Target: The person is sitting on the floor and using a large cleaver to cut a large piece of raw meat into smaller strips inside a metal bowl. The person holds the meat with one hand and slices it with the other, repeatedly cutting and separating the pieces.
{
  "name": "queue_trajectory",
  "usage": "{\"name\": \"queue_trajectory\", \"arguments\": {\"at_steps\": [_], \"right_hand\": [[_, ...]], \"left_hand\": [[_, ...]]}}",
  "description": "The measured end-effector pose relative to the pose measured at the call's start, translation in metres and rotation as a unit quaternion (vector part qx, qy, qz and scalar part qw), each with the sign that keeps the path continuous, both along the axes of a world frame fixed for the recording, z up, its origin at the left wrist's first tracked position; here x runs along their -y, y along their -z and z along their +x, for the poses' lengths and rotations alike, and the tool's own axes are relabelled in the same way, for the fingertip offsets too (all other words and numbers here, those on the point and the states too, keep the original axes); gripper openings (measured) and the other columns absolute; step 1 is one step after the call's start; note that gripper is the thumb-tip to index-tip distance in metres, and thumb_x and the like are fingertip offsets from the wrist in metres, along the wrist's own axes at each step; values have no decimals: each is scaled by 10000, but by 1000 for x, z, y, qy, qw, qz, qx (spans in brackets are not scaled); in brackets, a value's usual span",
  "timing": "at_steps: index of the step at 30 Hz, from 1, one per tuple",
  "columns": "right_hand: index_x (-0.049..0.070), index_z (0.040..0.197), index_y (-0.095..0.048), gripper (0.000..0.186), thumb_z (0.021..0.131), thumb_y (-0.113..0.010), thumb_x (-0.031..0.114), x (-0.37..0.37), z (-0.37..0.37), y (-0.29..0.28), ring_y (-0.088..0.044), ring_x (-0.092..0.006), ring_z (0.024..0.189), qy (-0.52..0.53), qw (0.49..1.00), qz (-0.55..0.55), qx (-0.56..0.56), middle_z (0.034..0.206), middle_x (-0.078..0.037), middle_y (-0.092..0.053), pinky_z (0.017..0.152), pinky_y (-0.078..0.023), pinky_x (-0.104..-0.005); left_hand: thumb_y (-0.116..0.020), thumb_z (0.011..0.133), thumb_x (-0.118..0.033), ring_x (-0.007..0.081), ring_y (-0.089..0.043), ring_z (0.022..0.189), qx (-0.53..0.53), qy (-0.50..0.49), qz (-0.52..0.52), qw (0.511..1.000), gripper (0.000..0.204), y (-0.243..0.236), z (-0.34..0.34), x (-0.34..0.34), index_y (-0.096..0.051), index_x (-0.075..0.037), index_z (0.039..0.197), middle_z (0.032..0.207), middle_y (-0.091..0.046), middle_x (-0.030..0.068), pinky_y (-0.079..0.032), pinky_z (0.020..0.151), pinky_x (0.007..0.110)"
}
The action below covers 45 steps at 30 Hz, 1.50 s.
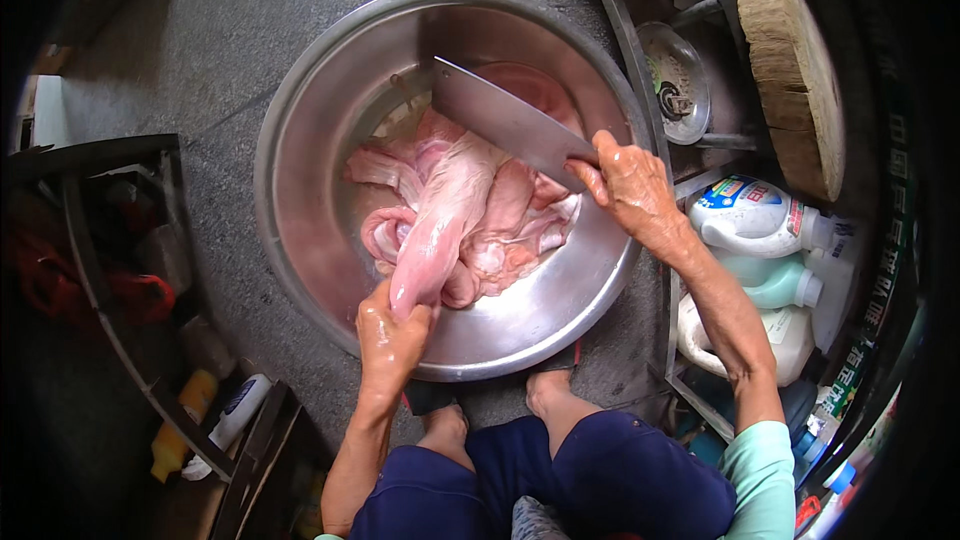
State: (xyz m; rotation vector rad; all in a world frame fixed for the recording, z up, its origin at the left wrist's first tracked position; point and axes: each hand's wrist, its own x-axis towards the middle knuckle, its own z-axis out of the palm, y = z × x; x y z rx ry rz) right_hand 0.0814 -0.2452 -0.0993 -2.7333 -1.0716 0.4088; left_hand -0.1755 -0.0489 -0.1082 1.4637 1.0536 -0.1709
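A wide steel basin [330, 70] on the floor holds a heap of pale pink raw meat [500, 240], which looks like animal stomach or gut, with a little liquid around it. My left hand [392, 335] is closed around the near end of one long, smooth piece of meat [445, 205], stretching it toward me over the rim. In my right hand [635, 185] is the handle of a cleaver [510, 120]. Its broad blade points up and left, over the far end of that piece; whether the edge touches the meat I cannot tell.
On the right, a metal rack [625, 50] carries a round wooden chopping block [790, 80], a lidded glass dish [680, 85] and several plastic jugs [765, 215]. To the left stands a dark shelf [100, 270] with a yellow bottle [185, 420] and a white bottle [235, 420]. My feet are against the basin's near side.
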Motion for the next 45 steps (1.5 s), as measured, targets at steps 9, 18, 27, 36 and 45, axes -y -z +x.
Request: {"name": "queue_trajectory", "arguments": {"at_steps": [9,18,27,36,45], "right_hand": [[2,939,-529,298,939,-685,256,-15,-20,-17,-671,-438,665,25,999,-16,-29,683,-238,-655,606,-527,-524],[-3,944,-527,351,936,-697,304,-17,-33,7,-667,-443,664,-19,997,-7,-77,668,-231,-650,591,-531,-527],[-5,853,-527,394,920,-723,330,-10,1,5,-660,-451,703,11,1000,-11,20,691,-247,-643,613,-519,-511],[22,958,-514,338,933,-701,303,-33,-49,-12,-657,-434,651,-34,994,52,-94,655,-209,-636,566,-521,-504],[2,884,-563,383,912,-731,345,-20,-11,11,-665,-452,709,-2,999,-19,-31,705,-237,-656,611,-527,-509]], "left_hand": [[-763,739,-196,360,-546,1104,-16,260,522,812,585,79,76,19,-520,64,1203,1102,-566,192,-399,990,470],[-622,777,-7,344,-652,738,1,281,524,804,116,92,61,-3,-616,-45,886,813,-626,144,-521,636,451],[-563,670,20,346,-699,807,-30,34,103,994,383,105,61,-43,-746,-5,1006,841,-714,249,-517,756,426],[-626,640,71,237,-623,760,-198,-103,-72,972,432,103,61,-40,-677,74,1069,893,-662,106,-498,649,385],[-584,649,84,326,-652,869,-169,-102,-77,977,492,92,53,-41,-616,55,1139,967,-644,163,-543,753,439]]}}
